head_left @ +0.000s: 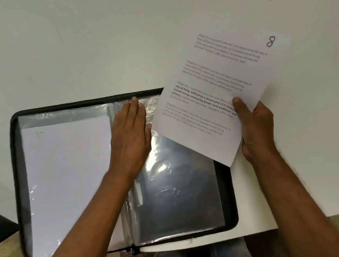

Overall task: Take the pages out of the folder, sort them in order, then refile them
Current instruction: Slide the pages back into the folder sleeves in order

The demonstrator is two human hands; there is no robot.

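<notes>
Head view, at the desk: my right hand (255, 127) pinches a printed page (213, 94) by its lower right edge, thumb on top and fingers curled beneath, and holds it tilted above the right half of the open folder (21, 185). A handwritten 8 sits in the page's top corner. My left hand (131, 132) lies flat with straight fingers together, pressing on the clear sleeves (177, 190) near the folder's spine; it grasps nothing.

The zippered folder lies spread on the white table (92, 42), its near edge hanging slightly past the table's front. On the left side a sleeve holds a white sheet (69, 176), seemingly blank on this face apart from a faint mark in its corner. The right-hand sleeve under the lifted page looks empty and glossy.

I judge the work to be mid-course: one numbered page is out in my hand and at least one sheet sits filed, but I cannot tell from this view whether page 8 is coming out or going back in. No sorted stack is visible anywhere on the table.
</notes>
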